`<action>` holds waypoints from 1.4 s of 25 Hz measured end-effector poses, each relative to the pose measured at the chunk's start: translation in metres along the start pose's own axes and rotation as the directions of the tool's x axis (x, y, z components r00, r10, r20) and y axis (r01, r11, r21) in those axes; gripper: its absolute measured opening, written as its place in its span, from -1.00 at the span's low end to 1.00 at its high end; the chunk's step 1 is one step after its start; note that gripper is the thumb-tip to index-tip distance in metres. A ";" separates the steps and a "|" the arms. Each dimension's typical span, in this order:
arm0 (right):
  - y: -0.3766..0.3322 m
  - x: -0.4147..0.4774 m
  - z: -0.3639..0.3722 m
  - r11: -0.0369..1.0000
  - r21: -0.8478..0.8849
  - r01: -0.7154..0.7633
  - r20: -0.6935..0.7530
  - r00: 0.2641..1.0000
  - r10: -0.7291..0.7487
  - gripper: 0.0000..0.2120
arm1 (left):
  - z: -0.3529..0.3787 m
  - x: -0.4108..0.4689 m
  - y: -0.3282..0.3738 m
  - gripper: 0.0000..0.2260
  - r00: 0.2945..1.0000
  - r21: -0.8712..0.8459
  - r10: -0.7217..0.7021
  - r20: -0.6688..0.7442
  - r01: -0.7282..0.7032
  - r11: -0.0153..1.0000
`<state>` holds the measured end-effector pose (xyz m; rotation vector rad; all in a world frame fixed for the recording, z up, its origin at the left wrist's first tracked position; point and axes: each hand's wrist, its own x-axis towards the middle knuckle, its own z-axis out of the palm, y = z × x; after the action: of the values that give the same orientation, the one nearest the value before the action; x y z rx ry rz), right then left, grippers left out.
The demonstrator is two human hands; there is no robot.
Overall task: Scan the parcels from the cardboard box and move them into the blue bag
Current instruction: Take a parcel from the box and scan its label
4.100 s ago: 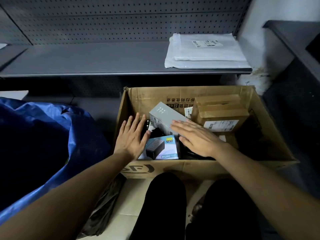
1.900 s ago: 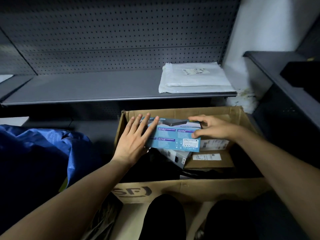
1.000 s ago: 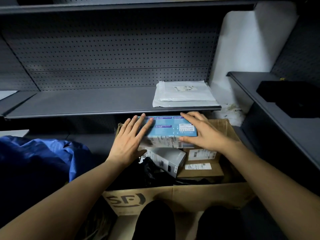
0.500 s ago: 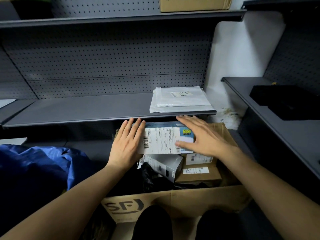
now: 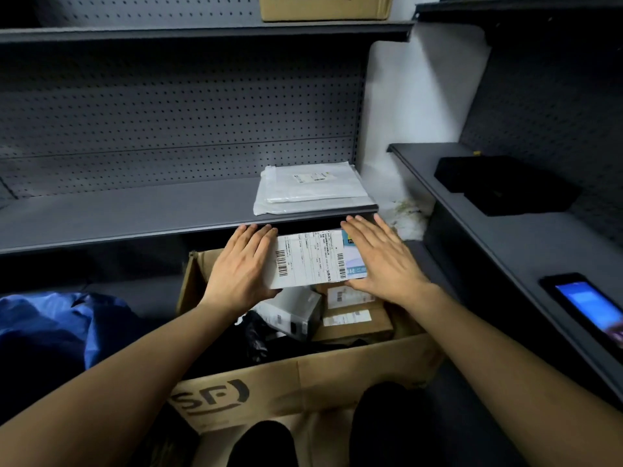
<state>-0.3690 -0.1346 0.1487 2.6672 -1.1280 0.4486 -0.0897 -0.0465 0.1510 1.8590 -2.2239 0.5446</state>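
In the head view, the left hand (image 5: pixel 242 267) and the right hand (image 5: pixel 381 261) carry a parcel (image 5: pixel 310 259) between them, above the open cardboard box (image 5: pixel 303 382). Both hands lie flat with straight fingers, one pressed against each end of the parcel. Neither hand curls round it, though the left thumb shows at the parcel's lower left corner. The parcel's white shipping label, with its barcodes, faces the camera. A strip of blue printed packaging shows just beside the right hand.

Below the hands, inside the box, a tilted grey-white carton (image 5: pixel 293 315) lies beside a brown carton (image 5: pixel 350 320) with white labels, which sits under the right wrist. Crumpled black plastic (image 5: pixel 253 335) lies under the left wrist. The blue bag (image 5: pixel 84 318) sits well to the left of the left forearm, beside the box.

Just beyond the fingertips runs the front edge of a grey shelf (image 5: pixel 135 230). On it, past the parcel, lies a flat white mailer (image 5: pixel 313 188). Far to the right of the right hand, a side shelf (image 5: pixel 488 251) holds a black case (image 5: pixel 505 187). Nearer on that shelf is a dark device (image 5: pixel 586 308) with a lit blue screen. High above the hands, an upper carton (image 5: pixel 323 6) stands on the top shelf. Two dark-clad knees (image 5: pixel 259 443) show below the forearms.
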 end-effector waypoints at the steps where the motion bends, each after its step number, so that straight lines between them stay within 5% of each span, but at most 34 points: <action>1: 0.008 -0.006 -0.002 1.000 -0.005 -0.023 0.005 1.000 0.023 -0.02 | -0.001 0.007 0.007 0.03 1.000 -0.007 0.017 0.002 -0.017 1.000; 14: 0.086 -0.099 -0.043 0.947 -0.066 -0.315 -0.038 0.949 0.313 -0.02 | 0.006 0.064 0.104 0.02 0.993 -0.104 0.116 -0.021 -0.118 0.988; 18: 0.121 -0.146 -0.063 0.828 0.007 -0.561 -0.118 0.821 0.558 -0.16 | 0.011 0.073 0.121 0.01 0.996 -0.136 0.085 -0.018 -0.087 0.987; 22: 0.147 -0.203 -0.074 0.641 -0.034 -0.767 -0.044 0.642 0.765 -0.11 | 0.018 0.081 0.138 0.02 0.996 -0.137 0.089 -0.026 -0.092 0.986; 29: 0.155 -0.241 -0.072 0.414 -0.147 -0.899 0.060 0.409 0.910 -0.18 | 0.021 0.090 0.157 0.05 0.996 -0.105 0.081 -0.038 -0.085 0.991; 35: 0.156 -0.240 -0.065 0.362 -0.119 -0.924 0.030 0.361 0.932 -0.23 | 0.025 0.085 0.152 0.02 0.997 -0.062 0.071 -0.017 -0.072 0.996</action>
<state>-0.6526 -0.0629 0.1353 1.6526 -2.5933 0.3954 -0.2523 -0.1113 0.1364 1.7460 -2.2780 0.4928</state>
